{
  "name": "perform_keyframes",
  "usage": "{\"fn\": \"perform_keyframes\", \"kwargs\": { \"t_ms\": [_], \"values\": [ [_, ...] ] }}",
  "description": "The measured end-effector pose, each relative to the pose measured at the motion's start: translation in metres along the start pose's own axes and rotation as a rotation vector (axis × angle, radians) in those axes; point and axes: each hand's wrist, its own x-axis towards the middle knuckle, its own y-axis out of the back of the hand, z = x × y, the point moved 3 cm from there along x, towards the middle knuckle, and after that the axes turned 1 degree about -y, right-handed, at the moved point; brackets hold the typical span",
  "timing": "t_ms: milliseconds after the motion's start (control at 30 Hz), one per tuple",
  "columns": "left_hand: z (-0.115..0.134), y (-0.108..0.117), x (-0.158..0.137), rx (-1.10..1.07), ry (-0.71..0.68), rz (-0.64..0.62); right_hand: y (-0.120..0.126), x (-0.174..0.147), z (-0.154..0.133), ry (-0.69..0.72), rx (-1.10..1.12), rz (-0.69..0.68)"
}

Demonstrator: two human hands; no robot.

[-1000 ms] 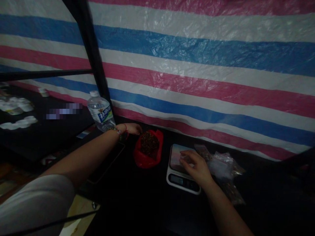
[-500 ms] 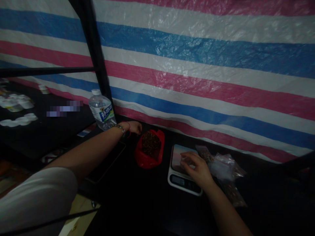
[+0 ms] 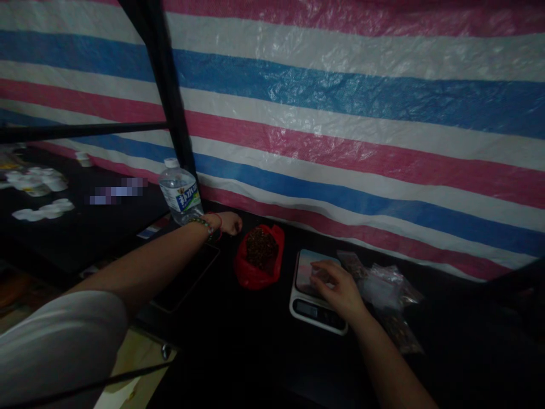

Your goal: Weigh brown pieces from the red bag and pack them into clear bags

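My left hand (image 3: pixel 232 224) is stretched out to the back of the table, just left of a red plastic bag (image 3: pixel 258 277). Its fingers are curled in; whether anything is in them is hidden. Small dark brown pieces (image 3: pixel 261 247) fill the bag's open mouth. Over the plate of a white kitchen scale (image 3: pixel 320 318) hovers my right hand (image 3: pixel 336 287), fingers bent, with a gap between thumb and forefinger. No held thing can be made out there. The scale's display is too dim to read.
Clear zip bags (image 3: pixel 389 289), some with brown contents, lie right of the scale. A large plastic bottle (image 3: pixel 181 196) stands behind my left forearm, near a dark flat tablet-like panel (image 3: pixel 187 284). White lidded tubs (image 3: pixel 45 180) sit on the left table. Striped sheeting (image 3: pixel 340 142) hangs behind.
The view has shifted slightly. My left hand has drawn back a little to the left from the red bag. My right hand stays over the scale in nearly the same pose.
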Motion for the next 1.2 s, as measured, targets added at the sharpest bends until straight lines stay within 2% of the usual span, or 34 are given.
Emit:
{"fn": "perform_keyframes", "kwargs": {
  "t_ms": [133, 233, 267, 333, 400, 467, 533, 633, 733, 833, 933, 1000, 1067, 1100, 1200],
  "values": [
    [0.007, 0.004, -0.002, 0.027, -0.002, 0.032, -0.001, 0.001, 0.009, -0.056, 0.042, 0.038],
    [0.03, 0.022, -0.011, 0.002, -0.047, 0.071, -0.001, 0.003, 0.017, -0.124, 0.098, 0.084],
    [0.045, 0.03, -0.016, -0.019, -0.084, 0.095, -0.001, 0.004, 0.019, -0.146, 0.118, 0.096],
    [0.089, 0.043, -0.027, -0.141, -0.271, 0.147, -0.002, 0.004, 0.022, -0.18, 0.156, 0.122],
    [0.141, 0.046, -0.037, -0.184, -0.426, 0.115, -0.003, 0.005, 0.022, -0.191, 0.204, 0.141],
    [0.192, 0.039, -0.043, -0.131, -0.589, 0.075, -0.005, 0.005, 0.02, -0.189, 0.26, 0.15],
    [0.23, 0.025, -0.043, -0.051, -0.716, 0.073, -0.006, 0.006, 0.015, -0.184, 0.31, 0.16],
    [0.259, 0.005, -0.036, 0.079, -0.785, 0.1, -0.005, 0.006, 0.009, -0.171, 0.345, 0.17],
    [0.266, -0.004, -0.031, 0.139, -0.78, 0.099, -0.004, 0.007, 0.008, -0.168, 0.336, 0.158],
    [0.268, -0.002, -0.034, 0.118, -0.762, 0.054, -0.005, 0.008, 0.01, -0.184, 0.347, 0.143],
    [0.268, 0.009, -0.043, 0.042, -0.769, 0.024, -0.006, 0.007, 0.011, -0.204, 0.398, 0.162],
    [0.258, 0.023, -0.048, -0.019, -0.772, 0.055, -0.005, 0.006, 0.012, -0.212, 0.422, 0.2],
    [0.232, 0.039, -0.05, -0.055, -0.708, 0.145, -0.004, 0.006, 0.015, -0.204, 0.433, 0.26],
    [0.213, 0.047, -0.05, -0.055, -0.631, 0.204, -0.002, 0.006, 0.017, -0.197, 0.429, 0.289],
    [0.138, 0.054, -0.047, 0.016, -0.294, 0.326, 0.002, 0.008, 0.025, -0.173, 0.395, 0.307]
  ]
}}
